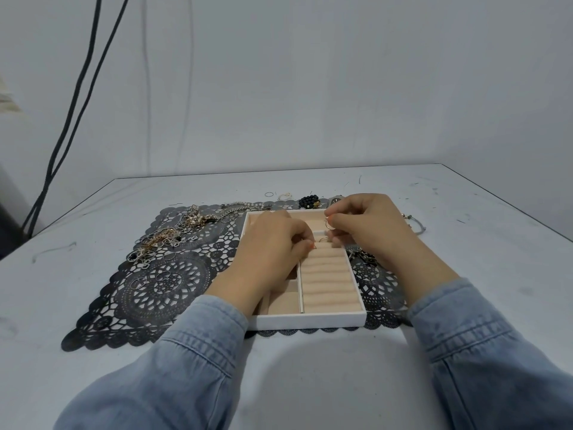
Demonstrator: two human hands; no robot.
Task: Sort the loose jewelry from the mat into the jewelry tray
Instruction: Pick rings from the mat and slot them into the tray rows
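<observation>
1. Peach velvet lines the white jewelry tray (307, 321), which sits on the right part of the black lace mat (161, 290), near edge towards the person.
2. Both hands are over the tray's far half, and the right hand (369, 225) pinches a thin hoop (328, 225) between thumb and fingertip, just above the far end of the ring rolls (328, 280).
3. The left hand (273, 243) has its fingers curled, tips down at the rolls. Whether they pinch anything, I cannot tell from here.
4. There's plenty on the mat: a tangled pile of chains and rings (164, 238) at the far left, and a few loose hoops (138, 283) nearer, lying apart from it.
5. A dark tangle (364, 255) lies just beside the tray's right wall, partly under the right wrist.
6. Past the tray's far edge, a black beaded bracelet (308, 201) rests on the pale table (465, 212).
7. Denim sleeves (173, 361) cover both forearms.
</observation>
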